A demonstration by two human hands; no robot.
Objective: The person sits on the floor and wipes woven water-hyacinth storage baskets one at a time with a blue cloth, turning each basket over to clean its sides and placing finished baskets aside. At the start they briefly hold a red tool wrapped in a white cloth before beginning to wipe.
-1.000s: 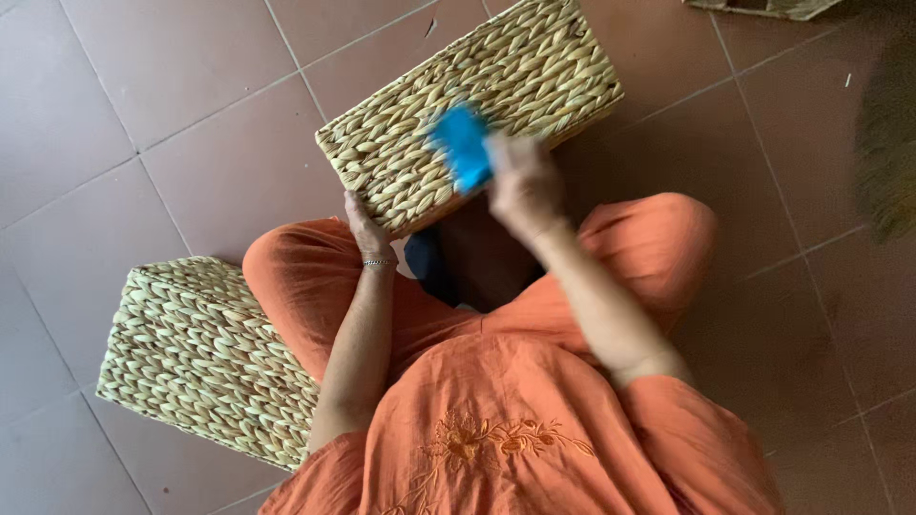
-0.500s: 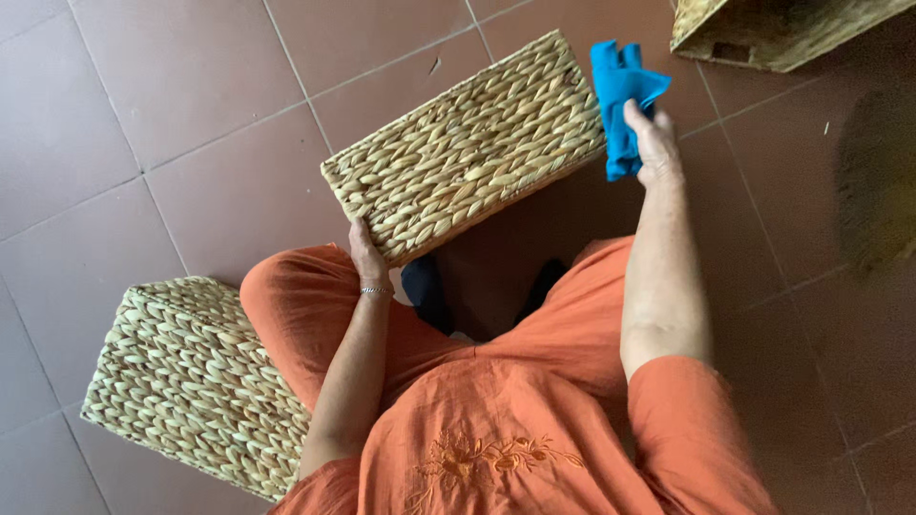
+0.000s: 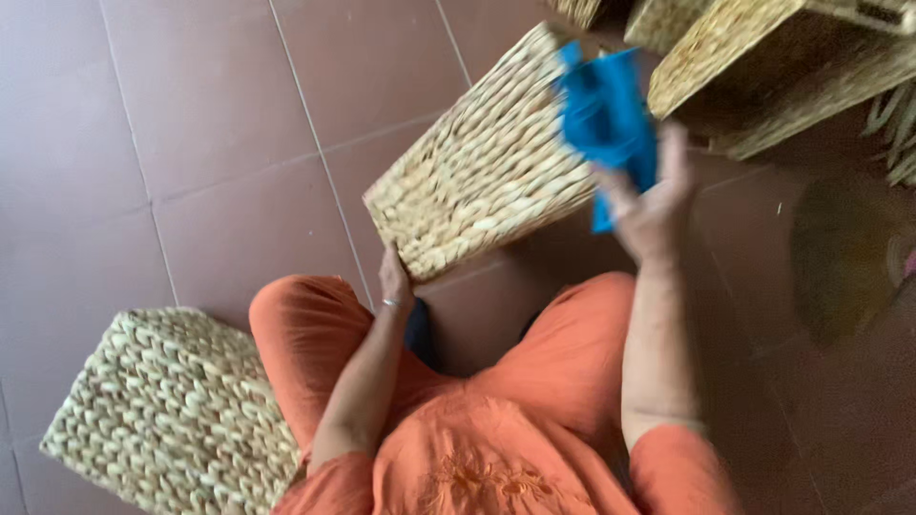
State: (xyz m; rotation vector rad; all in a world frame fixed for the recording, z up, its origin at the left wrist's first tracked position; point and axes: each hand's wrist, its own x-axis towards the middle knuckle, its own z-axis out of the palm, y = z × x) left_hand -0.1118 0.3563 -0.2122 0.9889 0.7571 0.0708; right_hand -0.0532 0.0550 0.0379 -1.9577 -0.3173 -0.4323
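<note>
Person seated on a red-brown tiled floor point(image 3: 191, 124), orange clothing, knees apart. Left hand point(image 3: 395, 281) grips the near lower corner of a woven straw basket point(image 3: 487, 172); fingers wrapped onto the corner, thumb side toward the body, ring visible on one finger. The basket is tilted, its near corner above the left knee, its far end raised toward the top edge of the floor area. Right hand point(image 3: 649, 205) is closed around a blue cloth point(image 3: 606, 114), which is bunched and pressed against the basket's far right end; motion blur hides the finger detail. A second woven basket point(image 3: 172, 410) rests on the floor beside the left thigh. More woven baskets point(image 3: 763, 67) are stacked at the top right corner.
</note>
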